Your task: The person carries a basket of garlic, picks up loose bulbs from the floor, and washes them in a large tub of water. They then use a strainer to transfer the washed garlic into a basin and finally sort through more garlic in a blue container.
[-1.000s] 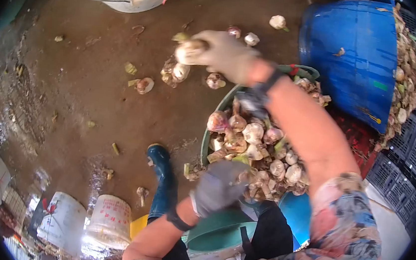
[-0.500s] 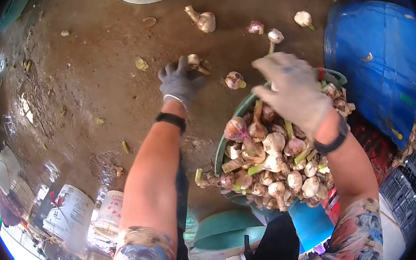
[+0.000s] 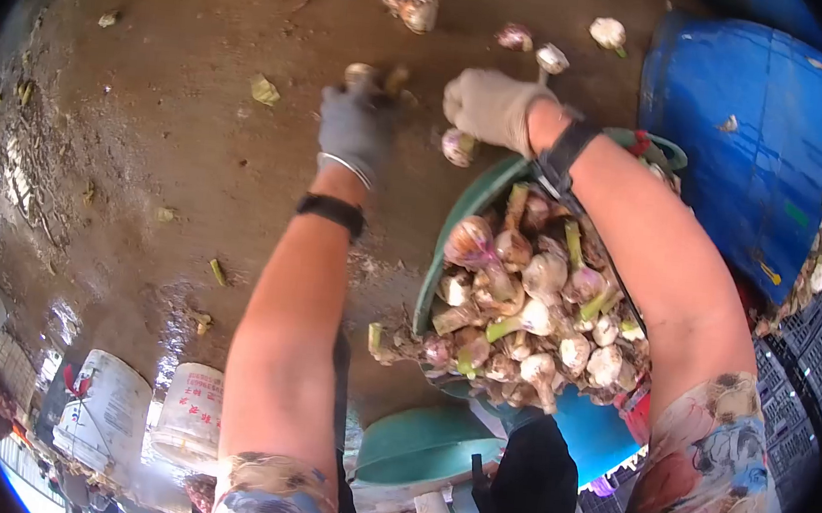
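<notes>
My left hand [image 3: 355, 130], in a grey glove, is closed on a garlic bulb [image 3: 358, 74] with a stem, low over the muddy floor; motion smears its fingers. To the right, my right hand [image 3: 494, 108], in a pale glove, has its fingers curled in, and whatever may be inside them is hidden. Just below it lies a purplish garlic bulb [image 3: 457, 148]. A green tub [image 3: 453, 236], heaped with garlic bulbs [image 3: 543, 274] with cut stems and dirt, stands under my right forearm.
Loose garlic bulbs lie ahead on the floor [image 3: 196, 127], one with a long stem [image 3: 418, 10] and one whitish [image 3: 608, 33]. At right is a large blue barrel [image 3: 739, 140], with more garlic beyond it. White buckets [image 3: 104, 415] and a teal basin [image 3: 427, 446] are near my legs.
My right hand has moved left from over the tub, its fingers now curled. My left hand has closed on the garlic bulb, which has shifted left. The view has tilted slightly.
</notes>
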Tool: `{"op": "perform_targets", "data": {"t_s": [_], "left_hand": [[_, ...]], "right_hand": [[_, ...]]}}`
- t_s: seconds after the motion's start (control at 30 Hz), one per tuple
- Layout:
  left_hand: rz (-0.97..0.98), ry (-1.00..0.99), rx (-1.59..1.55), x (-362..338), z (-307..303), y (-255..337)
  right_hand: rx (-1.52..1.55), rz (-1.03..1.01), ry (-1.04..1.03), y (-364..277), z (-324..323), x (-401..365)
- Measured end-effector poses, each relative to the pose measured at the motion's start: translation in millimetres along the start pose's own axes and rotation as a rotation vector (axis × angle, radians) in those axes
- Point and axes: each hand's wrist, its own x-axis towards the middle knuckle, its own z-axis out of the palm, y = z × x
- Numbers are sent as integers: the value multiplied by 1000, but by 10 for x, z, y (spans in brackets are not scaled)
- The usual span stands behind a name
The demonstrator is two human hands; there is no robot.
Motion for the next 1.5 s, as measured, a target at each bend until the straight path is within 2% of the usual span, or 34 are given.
{"op": "perform_targets", "data": {"t_s": [0.03,0.07,0.13,0.23,0.27,0.3,0.33,0.37,0.4,0.43,0.47,0.5,0.53,0.57,0.63,0.67,0.73,0.77,0.83,0.9,0.97,1.0,1.03,1.1,1.13,1.17,1.23,1.27,1.3,1.33,1.37,1.4,1.43,1.5], "left_hand": [[-45,-6,-273,43,43,-90],[-43,-34,-275,-10,-35,3],[-383,-68,-992,-114,-431,365],[-147,-139,-942,-607,-806,772],[-70,-190,-930,-785,-917,1022],[118,-195,-818,-957,-945,1228],[312,-195,-704,-1116,-956,1472],[98,-439,-852,-1308,-1039,1802],[291,-388,-981,-1442,-867,1916],[344,-405,-764,-1494,-916,1999],[318,-402,-817,-1579,-953,2044],[291,-402,-874,-1694,-1003,2065],[40,-410,-884,-1788,-1126,2034],[-212,-418,-886,-1880,-1282,1952],[-362,-303,-639,-2152,-1371,1551],[-350,-318,-631,-2263,-1311,1613],[-341,-304,-581,-2523,-1117,1830],[-199,-279,-618,-2628,-835,1830],[172,-299,-326,-2879,-214,1833],[310,-306,31,-3101,157,2166],[311,-374,11,-3146,105,2426],[371,-227,-76,-3101,80,2462],[315,-142,-55,-3018,-24,2502],[9,-6,-207,-2856,-180,2402],[64,198,-418,-2682,-150,2272],[-155,283,-532,-2521,-230,2205],[-273,281,-398,-2289,-333,2053],[-212,350,-322,-2181,-219,1818],[-233,74,-387,-2110,-263,1575],[-304,-30,-549,-2123,-226,1785],[-445,-31,-553,-1964,-82,997],[-319,49,-586,-1909,3,772],[-392,41,-694,-1897,21,671],[-455,49,-649,-1835,102,545]], "right_hand": [[36,-69,83,33,-42,-33],[272,201,-11,-162,-362,-115],[386,167,233,-171,-460,-289],[809,308,480,-336,-570,-801],[741,330,567,-538,-645,-1026],[948,94,523,-606,-700,-1218],[522,247,50,-700,173,-782],[585,171,230,-731,63,-873],[707,188,345,-749,-88,-973],[821,201,466,-747,-201,-1075],[822,199,480,-781,-227,-1402],[1069,95,651,-846,-218,-1942],[1309,-16,824,-813,-189,-2385],[1014,374,771,-679,-151,-2640],[684,271,939,-625,-31,-3027],[1267,640,966,-849,-168,-3113],[657,640,851,-748,464,-3299],[287,599,756,-684,690,-3391],[168,543,619,-741,823,-3575],[615,548,826,-847,750,-3732],[734,761,978,-856,714,-4027],[755,842,1188,-729,937,-4152],[1141,913,1362,-686,989,-4287],[1098,1126,1420,-464,1481,-4599],[1084,1251,1282,-422,1723,-4756],[1235,1323,1351,-316,2215,-4836],[1239,1571,1273,-448,2403,-4945],[1219,1549,1306,-521,2508,-4943],[1206,1516,1334,-567,2641,-4884],[1274,1522,1302,-541,2998,-4852],[1353,1516,1266,-491,3328,-4822],[1668,1437,1372,-500,3389,-4770],[1822,1338,1494,-557,3351,-4686],[1789,1290,1514,-578,3335,-4652]]}}
